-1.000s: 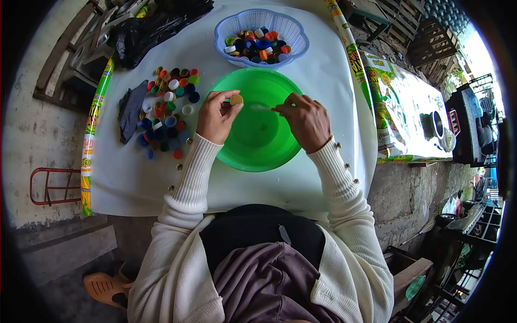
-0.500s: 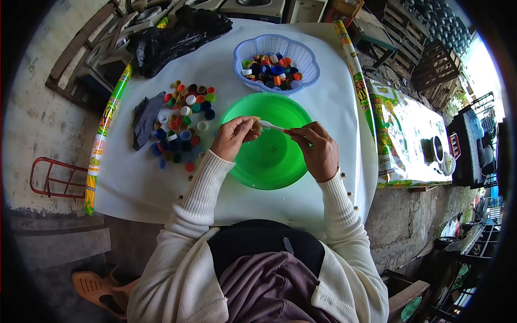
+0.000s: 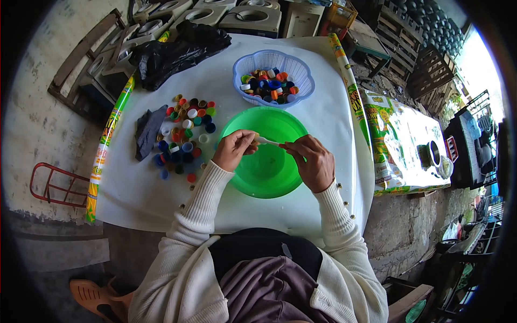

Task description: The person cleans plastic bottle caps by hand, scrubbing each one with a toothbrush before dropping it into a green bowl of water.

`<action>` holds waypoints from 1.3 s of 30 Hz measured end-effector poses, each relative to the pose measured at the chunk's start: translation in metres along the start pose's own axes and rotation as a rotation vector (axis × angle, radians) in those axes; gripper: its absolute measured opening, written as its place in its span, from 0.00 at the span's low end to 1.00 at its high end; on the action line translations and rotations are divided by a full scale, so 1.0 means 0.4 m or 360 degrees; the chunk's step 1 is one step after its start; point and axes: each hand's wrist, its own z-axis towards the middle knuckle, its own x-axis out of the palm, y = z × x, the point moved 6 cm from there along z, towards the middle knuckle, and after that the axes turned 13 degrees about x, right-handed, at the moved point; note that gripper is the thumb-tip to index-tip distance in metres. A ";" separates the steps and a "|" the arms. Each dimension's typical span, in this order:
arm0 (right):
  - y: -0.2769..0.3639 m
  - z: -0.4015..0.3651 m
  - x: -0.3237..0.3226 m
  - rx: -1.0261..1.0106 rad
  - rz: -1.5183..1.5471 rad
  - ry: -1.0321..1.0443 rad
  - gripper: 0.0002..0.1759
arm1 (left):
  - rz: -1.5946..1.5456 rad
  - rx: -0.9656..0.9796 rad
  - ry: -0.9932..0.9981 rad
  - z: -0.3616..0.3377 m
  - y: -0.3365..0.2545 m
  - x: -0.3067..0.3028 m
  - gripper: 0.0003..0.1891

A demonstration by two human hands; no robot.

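Observation:
Over the green basin, my right hand pinches the red part of a slim white-and-red toothbrush. Its white head points left and meets the fingers of my left hand. Those fingers are closed around a small yellowish bottle cap, mostly hidden by them. The basin holds what looks like shallow water. Left of it, several loose bottle caps in many colours lie spread on the white table cover. Behind it stands a blue plastic basket with several more caps inside.
A dark grey cloth lies left of the loose caps. A crumpled black plastic bag rests at the table's back left corner. To the right is a second table with a shiny printed cover. An orange plastic chair stands at lower left.
The camera has tilted up a little, so the table and basin sit lower in view. Both hands stay over the basin with the toothbrush against the cap, the brush lying slightly flatter.

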 end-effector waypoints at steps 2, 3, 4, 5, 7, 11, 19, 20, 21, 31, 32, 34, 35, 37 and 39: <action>-0.014 0.000 0.020 0.0024 -0.0009 0.0091 0.06 | 0.0262 0.0052 -0.0097 0.001 -0.014 -0.007 0.14; -0.019 0.005 0.025 0.0025 -0.0074 0.0076 0.06 | 0.0395 0.0081 -0.0145 0.001 -0.024 -0.011 0.14; -0.023 0.010 0.031 0.0027 -0.0138 0.0063 0.06 | 0.0450 0.0182 -0.0169 0.002 -0.024 -0.015 0.13; -0.030 0.011 0.040 0.0031 -0.0203 0.0053 0.05 | 0.0505 0.0279 -0.0193 -0.001 -0.013 -0.020 0.14; -0.053 0.003 0.094 -0.0130 -0.0299 0.0148 0.05 | 0.0636 0.0378 -0.0180 -0.007 -0.021 -0.018 0.15; -0.034 0.015 0.078 -0.0023 -0.0191 0.0149 0.06 | 0.0740 0.0358 -0.0126 -0.012 -0.038 -0.015 0.16; 0.001 0.008 0.027 0.0110 0.0115 0.0061 0.07 | 0.0734 0.0252 -0.0084 -0.008 -0.018 -0.011 0.17; -0.008 0.013 0.025 0.0152 0.0123 0.0015 0.07 | 0.0717 0.0244 -0.0094 -0.010 -0.018 -0.010 0.17; -0.015 0.013 0.024 0.0217 0.0131 0.0028 0.07 | 0.0701 0.0240 -0.0107 -0.010 -0.019 -0.009 0.17; -0.054 0.011 0.118 -0.0033 -0.0366 0.0177 0.06 | 0.0882 0.0275 -0.0119 -0.018 -0.066 -0.003 0.16; -0.058 0.005 0.137 -0.0129 -0.0430 0.0249 0.06 | 0.0888 0.0297 -0.0124 -0.017 -0.060 -0.006 0.15; -0.036 0.020 0.102 -0.0001 -0.0273 0.0208 0.06 | 0.0899 0.0343 -0.0142 -0.017 -0.046 -0.013 0.14; -0.021 0.027 0.074 0.0054 -0.0171 0.0117 0.06 | 0.0918 0.0284 -0.0134 -0.018 -0.043 -0.014 0.14; -0.004 0.032 0.033 0.0148 0.0026 -0.0010 0.06 | 0.0918 0.0290 -0.0157 -0.020 -0.028 -0.018 0.14; 0.014 0.024 0.026 0.0112 0.0136 0.0081 0.06 | 0.0824 0.0248 -0.0175 -0.013 -0.036 -0.015 0.14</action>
